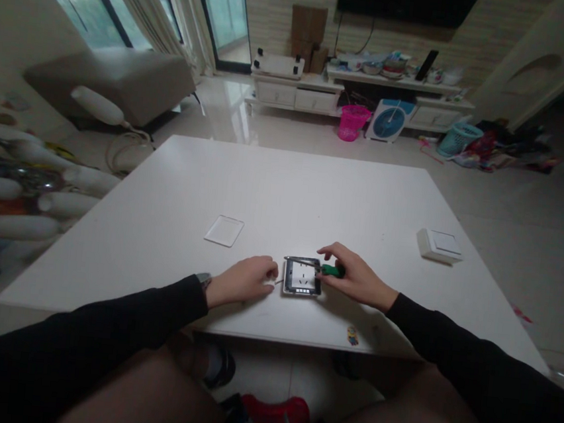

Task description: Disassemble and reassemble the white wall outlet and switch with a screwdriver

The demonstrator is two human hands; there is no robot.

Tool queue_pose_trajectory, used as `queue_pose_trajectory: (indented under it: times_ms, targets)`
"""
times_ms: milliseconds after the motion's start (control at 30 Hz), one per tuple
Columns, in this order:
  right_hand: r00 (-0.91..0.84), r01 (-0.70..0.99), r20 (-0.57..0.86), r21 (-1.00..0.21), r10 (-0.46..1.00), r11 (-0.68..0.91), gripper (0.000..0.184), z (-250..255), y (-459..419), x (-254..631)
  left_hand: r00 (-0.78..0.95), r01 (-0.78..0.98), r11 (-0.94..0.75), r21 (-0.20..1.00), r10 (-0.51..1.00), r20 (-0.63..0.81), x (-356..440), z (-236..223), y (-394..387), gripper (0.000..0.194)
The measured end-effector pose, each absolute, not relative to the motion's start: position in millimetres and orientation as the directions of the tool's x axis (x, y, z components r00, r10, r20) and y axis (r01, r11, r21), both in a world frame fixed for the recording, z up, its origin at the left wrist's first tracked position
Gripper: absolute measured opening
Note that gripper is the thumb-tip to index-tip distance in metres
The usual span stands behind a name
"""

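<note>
A wall socket module with a dark frame lies near the front edge of the white table. My right hand is closed round a green-handled screwdriver, whose metal shaft lies across the socket's top edge, pointing left. My left hand rests curled on the table just left of the socket, fingertips close to its left side; whether it holds anything small I cannot make out.
A thin white cover plate lies on the table left of centre. A white switch unit sits near the right edge. A small sticker marks the front edge. A sofa and TV cabinet stand beyond the table.
</note>
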State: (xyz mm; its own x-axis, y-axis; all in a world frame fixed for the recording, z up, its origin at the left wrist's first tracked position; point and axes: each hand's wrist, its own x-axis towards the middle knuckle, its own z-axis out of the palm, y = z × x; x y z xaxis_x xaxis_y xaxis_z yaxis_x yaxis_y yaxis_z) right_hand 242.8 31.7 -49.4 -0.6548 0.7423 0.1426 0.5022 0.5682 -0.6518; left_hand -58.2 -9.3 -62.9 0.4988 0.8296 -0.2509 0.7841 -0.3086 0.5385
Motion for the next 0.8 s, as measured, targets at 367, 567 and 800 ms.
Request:
queue_pose_trajectory:
  times_ms: [367,567,800]
  targets:
    - [-0.636,0.470,0.215,-0.654,0.741,0.593,0.041,-22.9,29.4,252.9,0.461,0.838,-0.322,0.440,0.849,-0.258,-45.4,-79.9,-11.0,0.012]
    - [-0.655,0.467,0.234,-0.623,0.719,0.628,0.036,-15.4,28.7,257.7,0.467,0.824,-0.319,0.468,0.851,-0.241,-51.8,-74.7,-10.2,0.011]
    - [-0.538,0.474,0.211,-0.725,0.816,0.500,0.023,-5.6,24.8,256.4,0.450,0.737,-0.239,0.632,0.871,-0.196,-52.2,-55.0,0.8,0.011]
